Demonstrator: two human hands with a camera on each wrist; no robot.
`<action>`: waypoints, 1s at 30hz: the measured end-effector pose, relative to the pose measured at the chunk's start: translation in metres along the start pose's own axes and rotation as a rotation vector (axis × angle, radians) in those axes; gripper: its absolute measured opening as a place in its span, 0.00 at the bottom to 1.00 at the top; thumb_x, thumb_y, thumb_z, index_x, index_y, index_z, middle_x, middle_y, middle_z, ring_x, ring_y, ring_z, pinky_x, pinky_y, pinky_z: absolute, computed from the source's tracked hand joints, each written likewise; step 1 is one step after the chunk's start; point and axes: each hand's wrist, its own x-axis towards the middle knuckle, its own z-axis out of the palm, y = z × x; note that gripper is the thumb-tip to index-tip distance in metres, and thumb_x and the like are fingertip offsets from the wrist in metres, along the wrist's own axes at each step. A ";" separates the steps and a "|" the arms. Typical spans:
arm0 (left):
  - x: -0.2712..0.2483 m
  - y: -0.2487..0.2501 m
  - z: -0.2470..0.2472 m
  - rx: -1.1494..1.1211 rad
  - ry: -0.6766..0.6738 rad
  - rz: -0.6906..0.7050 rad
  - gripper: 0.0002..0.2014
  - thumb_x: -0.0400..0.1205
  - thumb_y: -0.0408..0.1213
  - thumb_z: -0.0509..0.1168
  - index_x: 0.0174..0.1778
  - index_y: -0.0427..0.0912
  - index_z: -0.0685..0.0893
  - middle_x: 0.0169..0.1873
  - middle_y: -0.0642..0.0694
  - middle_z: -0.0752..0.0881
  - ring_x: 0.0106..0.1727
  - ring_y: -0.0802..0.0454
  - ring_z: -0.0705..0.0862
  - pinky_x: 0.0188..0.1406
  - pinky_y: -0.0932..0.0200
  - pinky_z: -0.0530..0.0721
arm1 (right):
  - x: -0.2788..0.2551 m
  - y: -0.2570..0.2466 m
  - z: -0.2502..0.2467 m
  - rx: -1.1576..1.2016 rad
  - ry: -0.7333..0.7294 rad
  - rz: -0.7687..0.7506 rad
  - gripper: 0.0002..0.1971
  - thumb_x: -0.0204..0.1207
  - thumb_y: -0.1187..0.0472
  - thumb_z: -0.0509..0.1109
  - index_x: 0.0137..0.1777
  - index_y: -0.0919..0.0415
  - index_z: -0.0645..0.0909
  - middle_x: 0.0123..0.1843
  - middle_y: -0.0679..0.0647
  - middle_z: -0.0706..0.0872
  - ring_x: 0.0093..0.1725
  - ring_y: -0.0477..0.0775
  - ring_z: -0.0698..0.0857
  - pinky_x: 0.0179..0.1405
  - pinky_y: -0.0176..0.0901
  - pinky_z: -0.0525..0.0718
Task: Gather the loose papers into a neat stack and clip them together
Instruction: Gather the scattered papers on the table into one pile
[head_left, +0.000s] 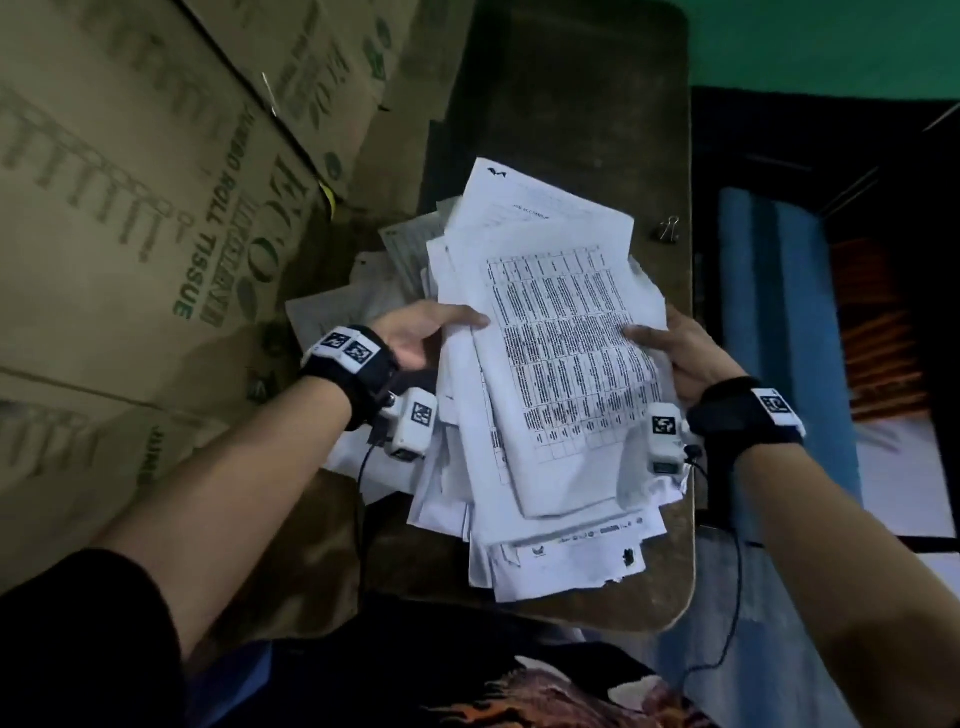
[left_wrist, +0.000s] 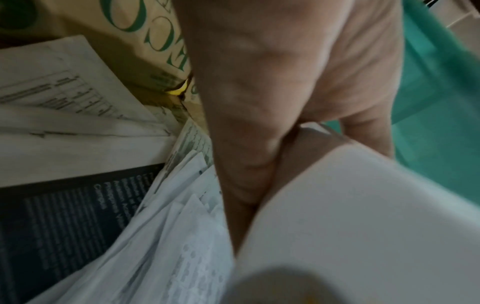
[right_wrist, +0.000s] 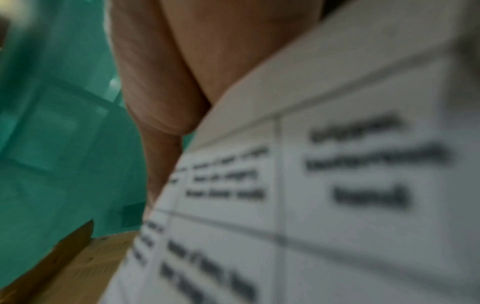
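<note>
An untidy pile of white printed papers (head_left: 550, 364) is held over a dark brown table (head_left: 587, 104), its edges splayed; the top sheet carries a dense table of text. My left hand (head_left: 426, 332) grips the pile's left edge with the thumb on top. My right hand (head_left: 670, 348) grips the right edge the same way. In the left wrist view my left hand's fingers (left_wrist: 259, 102) lie under a lifted sheet (left_wrist: 363, 216). The right wrist view shows my right hand's fingers (right_wrist: 161, 86) beside the blurred printed sheet (right_wrist: 311, 185). A small binder clip (head_left: 669, 228) lies on the table near its right edge.
Cardboard boxes (head_left: 130, 218) printed with green lettering stand against the table's left side. More loose sheets (head_left: 353, 296) lie on the table left of the pile, and a dark printed page (left_wrist: 64, 226) shows beneath. A green wall (head_left: 831, 41) is behind.
</note>
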 end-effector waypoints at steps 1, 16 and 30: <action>0.003 0.000 -0.003 -0.009 -0.026 0.015 0.16 0.77 0.26 0.69 0.61 0.37 0.84 0.58 0.41 0.88 0.59 0.44 0.86 0.64 0.44 0.82 | -0.001 0.000 0.001 0.003 -0.007 0.027 0.30 0.67 0.69 0.78 0.71 0.63 0.77 0.70 0.68 0.81 0.70 0.70 0.79 0.69 0.69 0.76; 0.077 -0.102 -0.046 0.263 0.278 -0.103 0.36 0.60 0.42 0.82 0.64 0.35 0.81 0.60 0.41 0.86 0.67 0.43 0.81 0.71 0.47 0.76 | 0.067 0.101 -0.037 -0.548 0.237 0.345 0.53 0.58 0.42 0.85 0.79 0.65 0.67 0.72 0.61 0.79 0.63 0.64 0.82 0.49 0.52 0.83; 0.065 -0.066 0.020 0.554 0.601 0.258 0.16 0.75 0.26 0.71 0.60 0.33 0.83 0.55 0.40 0.88 0.54 0.48 0.86 0.42 0.69 0.77 | 0.056 0.062 0.012 -0.529 0.276 -0.101 0.17 0.67 0.67 0.81 0.54 0.67 0.83 0.47 0.57 0.90 0.46 0.55 0.89 0.45 0.43 0.85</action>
